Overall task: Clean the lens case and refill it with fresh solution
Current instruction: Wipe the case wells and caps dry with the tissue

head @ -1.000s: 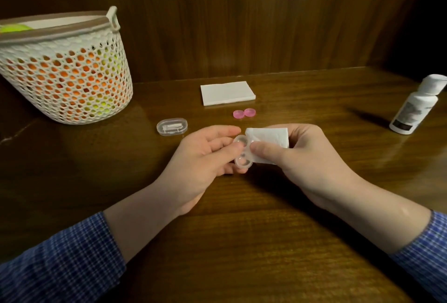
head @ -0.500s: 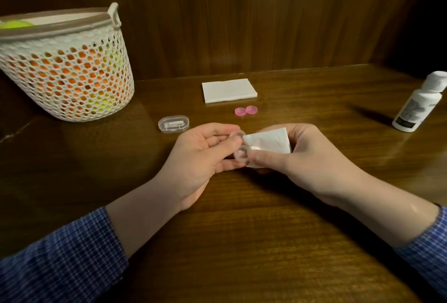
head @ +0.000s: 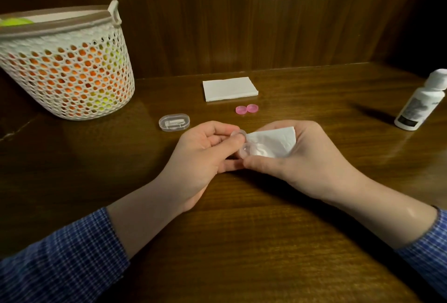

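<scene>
left hand (head: 205, 150) pinches case (head: 242, 144) above table (head: 242, 230) | right hand (head: 297, 157) grips tissue (head: 271, 141), pressing it into a well | risk: small smooth case may slip under the push; tissue may leave fibres | bottle (head: 420, 104) capped, well apart

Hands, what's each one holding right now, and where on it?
Left hand pinches the clear lens case by its far well, thumb on top. Right hand grips a crumpled tissue, pressing it into the near well.
</scene>
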`<action>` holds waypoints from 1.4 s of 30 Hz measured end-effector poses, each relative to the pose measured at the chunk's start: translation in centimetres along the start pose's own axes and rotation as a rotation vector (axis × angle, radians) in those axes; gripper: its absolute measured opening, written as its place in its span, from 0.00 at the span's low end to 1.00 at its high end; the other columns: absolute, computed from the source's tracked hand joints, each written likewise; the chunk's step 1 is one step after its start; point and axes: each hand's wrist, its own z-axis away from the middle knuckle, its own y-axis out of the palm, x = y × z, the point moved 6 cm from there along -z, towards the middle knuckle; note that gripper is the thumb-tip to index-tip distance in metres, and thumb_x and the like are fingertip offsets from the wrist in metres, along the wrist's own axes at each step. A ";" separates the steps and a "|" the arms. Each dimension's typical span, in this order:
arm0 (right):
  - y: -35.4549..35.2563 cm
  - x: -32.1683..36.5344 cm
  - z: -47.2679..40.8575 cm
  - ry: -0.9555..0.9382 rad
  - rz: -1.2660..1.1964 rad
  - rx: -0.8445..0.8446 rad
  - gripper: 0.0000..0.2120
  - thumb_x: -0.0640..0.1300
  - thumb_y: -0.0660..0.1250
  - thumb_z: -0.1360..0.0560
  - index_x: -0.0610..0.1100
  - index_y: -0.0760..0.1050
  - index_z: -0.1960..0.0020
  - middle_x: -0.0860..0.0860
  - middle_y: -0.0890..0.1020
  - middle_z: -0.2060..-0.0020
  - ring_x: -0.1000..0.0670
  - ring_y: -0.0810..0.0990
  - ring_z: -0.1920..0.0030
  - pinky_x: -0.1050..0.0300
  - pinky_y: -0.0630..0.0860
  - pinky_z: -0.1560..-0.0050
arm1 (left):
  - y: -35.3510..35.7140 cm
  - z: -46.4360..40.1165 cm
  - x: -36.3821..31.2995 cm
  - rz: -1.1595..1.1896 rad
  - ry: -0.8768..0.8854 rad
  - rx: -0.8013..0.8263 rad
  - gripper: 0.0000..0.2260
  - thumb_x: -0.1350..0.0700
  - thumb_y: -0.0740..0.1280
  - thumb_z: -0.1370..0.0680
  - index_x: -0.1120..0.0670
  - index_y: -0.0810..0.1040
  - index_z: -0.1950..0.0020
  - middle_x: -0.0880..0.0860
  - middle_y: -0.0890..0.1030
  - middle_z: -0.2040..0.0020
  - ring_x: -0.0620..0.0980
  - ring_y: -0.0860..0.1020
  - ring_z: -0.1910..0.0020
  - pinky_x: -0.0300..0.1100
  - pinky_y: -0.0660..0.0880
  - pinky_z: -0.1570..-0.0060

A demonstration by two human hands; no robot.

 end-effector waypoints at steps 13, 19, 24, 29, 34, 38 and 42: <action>-1.3 -1.7 -0.7 0.246 -0.475 0.158 0.10 0.39 0.76 0.28 0.41 0.86 0.48 0.43 0.88 0.50 0.47 0.86 0.52 0.57 0.84 0.55 | 0.2 -0.1 -0.6 0.127 -0.015 0.230 0.17 0.56 0.70 0.26 0.58 0.82 0.38 0.54 0.85 0.54 0.46 0.83 0.59 0.38 0.80 0.60; -2.2 -0.8 -0.6 0.036 0.011 -0.103 0.06 0.38 0.73 0.23 0.49 0.85 0.54 0.47 0.87 0.60 0.42 0.83 0.59 0.55 0.78 0.62 | 0.5 0.2 -0.5 0.022 0.032 0.256 0.17 0.55 0.70 0.26 0.59 0.82 0.39 0.54 0.84 0.55 0.47 0.83 0.57 0.38 0.80 0.58; -0.9 -1.2 -0.5 0.109 -0.162 0.065 0.06 0.40 0.71 0.23 0.46 0.87 0.52 0.40 0.87 0.55 0.36 0.82 0.52 0.46 0.75 0.51 | 0.4 0.1 -0.6 0.000 0.027 0.200 0.18 0.55 0.71 0.29 0.59 0.82 0.40 0.51 0.85 0.58 0.46 0.83 0.59 0.37 0.80 0.59; -0.4 -0.2 -0.1 0.068 -0.142 0.169 0.10 0.54 0.77 0.31 0.52 0.87 0.52 0.49 0.88 0.57 0.53 0.84 0.58 0.61 0.79 0.58 | 0.3 0.3 -0.7 -0.026 0.081 0.149 0.18 0.55 0.72 0.30 0.59 0.83 0.41 0.53 0.86 0.56 0.47 0.84 0.59 0.38 0.81 0.59; -1.0 0.6 0.0 -0.015 0.127 0.023 0.15 0.62 0.75 0.36 0.55 0.87 0.54 0.59 0.87 0.59 0.54 0.84 0.57 0.57 0.81 0.62 | 0.3 0.9 -1.5 -0.137 0.255 0.048 0.11 0.65 0.72 0.24 0.55 0.83 0.43 0.53 0.87 0.56 0.49 0.87 0.58 0.38 0.82 0.60; -1.1 -0.1 0.2 0.072 0.075 -0.070 0.14 0.60 0.77 0.37 0.53 0.86 0.57 0.60 0.87 0.62 0.57 0.85 0.59 0.65 0.79 0.68 | 0.4 1.6 -2.4 -0.248 0.406 -0.029 0.13 0.67 0.72 0.24 0.54 0.83 0.43 0.53 0.87 0.54 0.50 0.87 0.57 0.38 0.83 0.60; -0.5 -1.4 0.1 0.223 -0.127 -0.125 0.09 0.50 0.81 0.33 0.47 0.86 0.57 0.52 0.88 0.62 0.52 0.87 0.63 0.62 0.82 0.67 | 0.5 2.1 -2.8 -0.353 0.494 -0.097 0.14 0.67 0.74 0.25 0.57 0.83 0.40 0.51 0.87 0.52 0.48 0.87 0.55 0.41 0.85 0.58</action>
